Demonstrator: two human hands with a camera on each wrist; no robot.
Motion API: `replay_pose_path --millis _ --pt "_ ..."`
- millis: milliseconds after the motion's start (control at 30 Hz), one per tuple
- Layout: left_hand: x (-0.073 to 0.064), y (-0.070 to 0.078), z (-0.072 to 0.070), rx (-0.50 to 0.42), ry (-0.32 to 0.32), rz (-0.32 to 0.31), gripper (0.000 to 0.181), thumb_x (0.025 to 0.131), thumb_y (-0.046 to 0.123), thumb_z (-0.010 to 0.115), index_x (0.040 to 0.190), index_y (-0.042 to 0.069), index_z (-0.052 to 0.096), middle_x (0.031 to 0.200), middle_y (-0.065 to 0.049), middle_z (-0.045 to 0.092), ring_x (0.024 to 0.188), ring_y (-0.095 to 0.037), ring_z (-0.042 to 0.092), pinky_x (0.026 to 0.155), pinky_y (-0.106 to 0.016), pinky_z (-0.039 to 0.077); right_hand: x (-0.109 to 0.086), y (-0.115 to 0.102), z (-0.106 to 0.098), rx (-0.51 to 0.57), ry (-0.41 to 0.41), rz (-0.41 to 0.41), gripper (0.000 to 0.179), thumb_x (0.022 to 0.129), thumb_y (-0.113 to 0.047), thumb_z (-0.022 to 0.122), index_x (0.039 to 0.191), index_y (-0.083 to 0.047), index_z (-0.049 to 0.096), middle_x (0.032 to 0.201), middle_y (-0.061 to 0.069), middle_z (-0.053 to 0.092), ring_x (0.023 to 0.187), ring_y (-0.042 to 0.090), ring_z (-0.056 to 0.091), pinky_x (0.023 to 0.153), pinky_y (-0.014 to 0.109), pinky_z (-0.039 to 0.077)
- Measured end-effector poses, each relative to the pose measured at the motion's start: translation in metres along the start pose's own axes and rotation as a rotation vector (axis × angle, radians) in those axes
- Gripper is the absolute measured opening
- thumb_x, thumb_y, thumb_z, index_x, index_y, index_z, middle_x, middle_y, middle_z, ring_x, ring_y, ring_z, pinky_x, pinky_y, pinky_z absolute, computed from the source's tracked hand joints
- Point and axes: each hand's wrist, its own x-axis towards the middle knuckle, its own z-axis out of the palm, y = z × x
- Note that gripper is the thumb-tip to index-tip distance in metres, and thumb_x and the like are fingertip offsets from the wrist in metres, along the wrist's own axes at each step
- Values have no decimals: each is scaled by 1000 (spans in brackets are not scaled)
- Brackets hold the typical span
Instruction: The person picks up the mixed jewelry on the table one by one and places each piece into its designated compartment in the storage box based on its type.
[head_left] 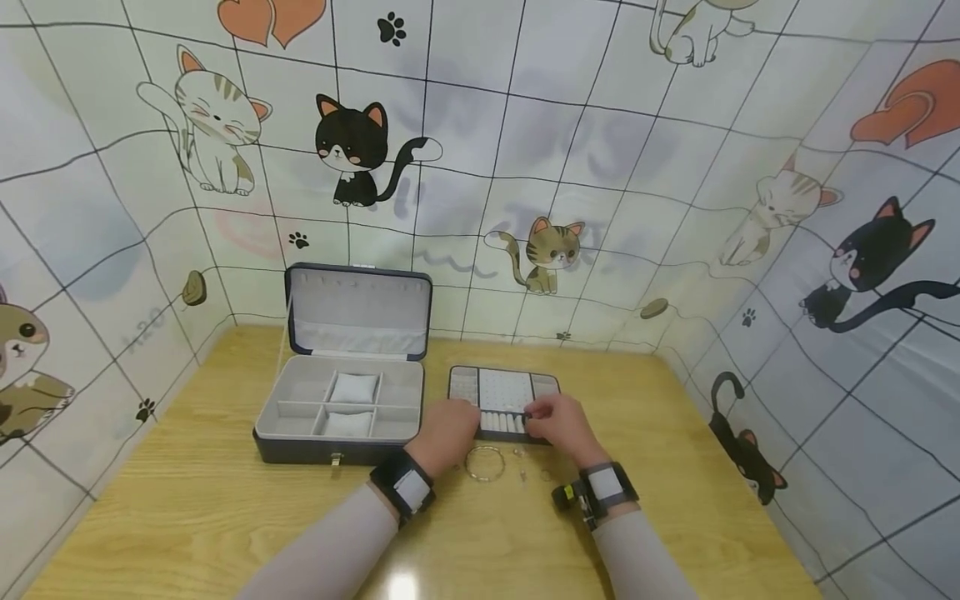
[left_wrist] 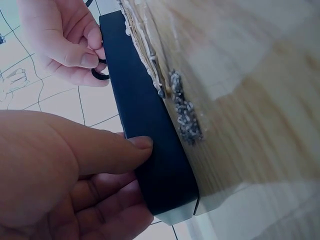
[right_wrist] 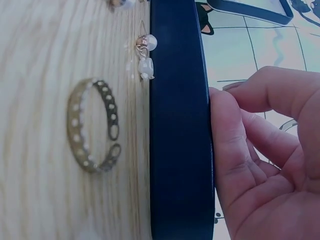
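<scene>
A dark jewelry tray [head_left: 505, 387] with a pale lining and padded ring rolls [head_left: 501, 422] lies on the table. My left hand [head_left: 447, 433] grips its near left corner; in the left wrist view the thumb [left_wrist: 142, 143] presses the dark front wall and the other fingers curl by the end. My right hand [head_left: 562, 425] is at the tray's near right part, over the ring rolls. Between its thumb and fingers it pinches a black ring [left_wrist: 100, 76], seen in the left wrist view beside the tray's edge. In the right wrist view those fingertips partly hide the ring.
Left of the tray stands a jewelry box [head_left: 340, 452], lid raised, with two small cushions in its compartments. Before the tray lie a gold bracelet [head_left: 485, 479], a sparkly earring [left_wrist: 185, 110], a pearl earring [right_wrist: 146, 67] and an open-ended ring [right_wrist: 75, 125]. A cat-print curtain surrounds the table.
</scene>
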Motion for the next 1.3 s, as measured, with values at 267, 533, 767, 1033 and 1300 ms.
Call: replay_pose_path --millis 267,533,767,1033,1300 --pt "3 -4 0 40 -38 -30 15 91 11 75 77 14 71 73 -2 69 67 -17 66 54 -36 56 7 3 4 24 -17 11 27 81 -6 81 107 -8 80 95 7 76 83 18 69 73 31 59" --pt "1 -2 2 29 -49 -26 12 92 12 75 80 14 73 75 -1 70 67 -16 65 56 -35 55 3 2 5 70 -20 26 24 82 -4 78 106 -5 80 91 7 78 77 16 71 73 32 62" --pt "-1 0 -1 20 -32 -20 11 93 13 74 82 15 74 76 -2 71 69 -17 67 58 -36 57 2 4 5 116 -22 44 21 88 -3 75 109 -2 80 99 11 79 79 15 74 74 30 63" --pt "0 2 -4 24 -30 -11 10 93 12 74 83 15 75 77 -2 72 71 -17 68 62 -35 57 1 0 3 62 -9 47 20 88 -3 75 108 -1 80 98 12 79 78 15 73 73 30 63" --pt "0 3 -4 45 -21 -3 11 93 13 74 83 16 75 77 -1 72 71 -16 69 60 -35 57 -1 -7 6 -102 28 44 23 84 -5 76 106 -6 82 90 6 78 75 15 68 68 29 57"
